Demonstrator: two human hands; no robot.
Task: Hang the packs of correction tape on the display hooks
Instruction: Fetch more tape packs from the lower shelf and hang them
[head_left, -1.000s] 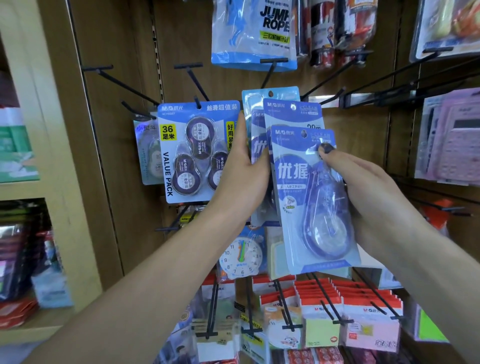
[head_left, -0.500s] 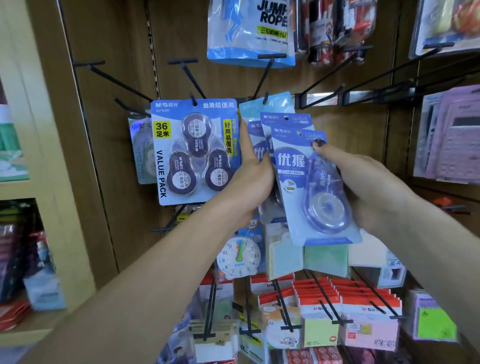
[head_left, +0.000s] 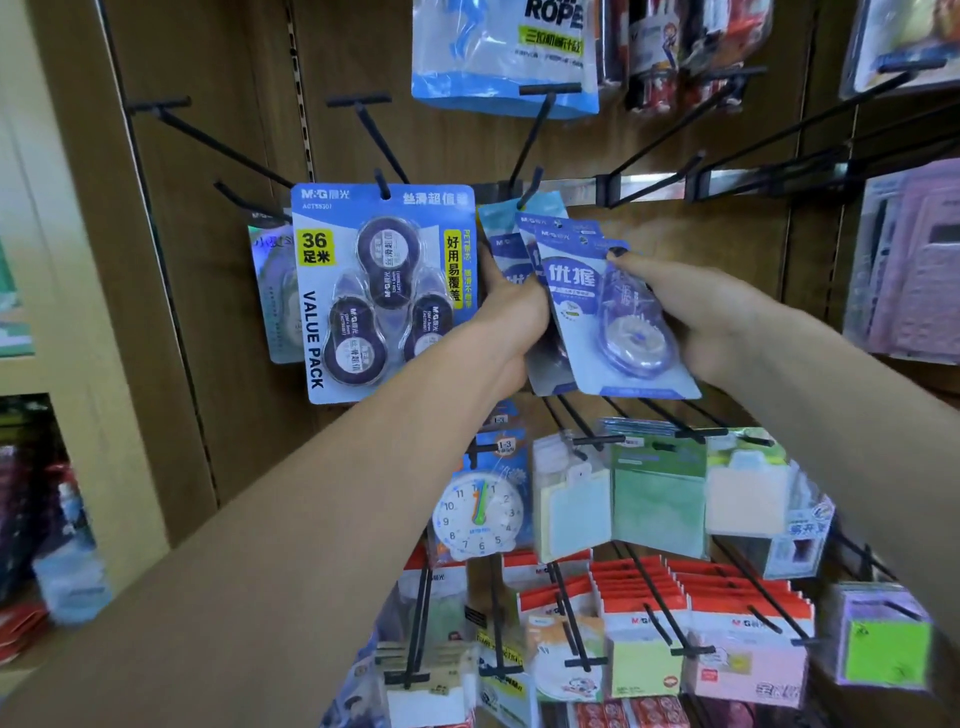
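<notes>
Between my hands is a fanned stack of blue correction tape packs (head_left: 571, 291), tilted, with their tops just below a black display hook (head_left: 529, 195). My left hand (head_left: 511, 322) grips the stack's left side from behind. My right hand (head_left: 691, 317) pinches the front pack (head_left: 618, 332), thumb on its upper right edge near the clear tape dispenser. One pale blue pack (head_left: 498, 218) at the back seems to be on the hook. A large value pack of three correction tapes (head_left: 384, 291) hangs on the hook to the left.
Empty black hooks (head_left: 208, 140) stick out at upper left and right. A jump rope bag (head_left: 504, 57) hangs above. Below are a toy clock (head_left: 480, 512), sticky notes (head_left: 660, 504) and red-topped packs (head_left: 701, 597). Calculators (head_left: 914, 260) hang at right, a shelf unit (head_left: 57, 312) at left.
Both hands and the stack of packs have moved farther from me, toward the hook, and the stack now tilts more to the left. The grip on it is unchanged.
</notes>
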